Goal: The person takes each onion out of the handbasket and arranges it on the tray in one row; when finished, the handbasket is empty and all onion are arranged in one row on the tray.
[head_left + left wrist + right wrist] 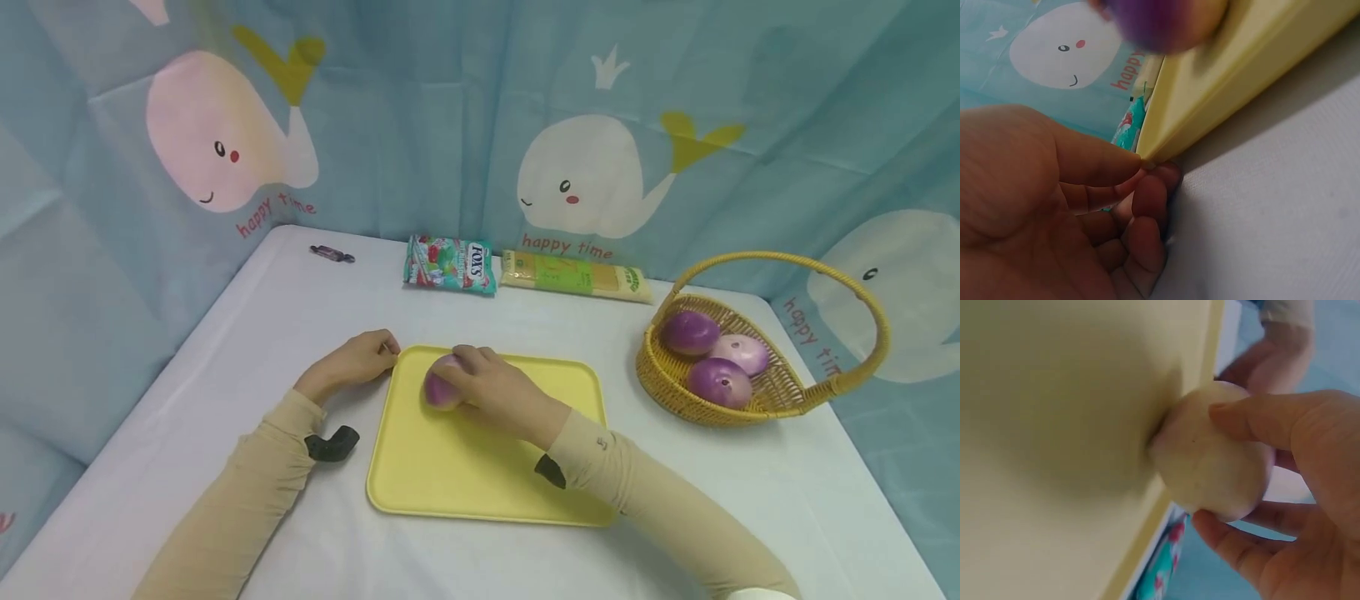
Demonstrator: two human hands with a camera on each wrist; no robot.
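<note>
A yellow tray (pixel 465 483) lies on the white table. My left hand (pixel 358 358) pinches its far left corner, thumb on top and fingertips below, as the left wrist view shows at the tray's corner (pixel 1155 147). Over the far left part of the tray, my right hand (pixel 506 396) grips a round purple-and-white turnip (pixel 438 390) between thumb and fingers. Seen from the right wrist, the pale side of this turnip (pixel 1204 456) faces the camera, its pointed end close over the tray. Part of its purple side is hidden by the fingers.
To the right stands a wicker basket (pixel 660 387) with a tall handle, holding three purple-and-white turnips (pixel 720 383). Along the back lie a green candy bag (pixel 450 264), a yellow noodle packet (pixel 576 277) and a small dark wrapped piece (pixel 332 253). A whale-print curtain (pixel 420 125) encloses the table.
</note>
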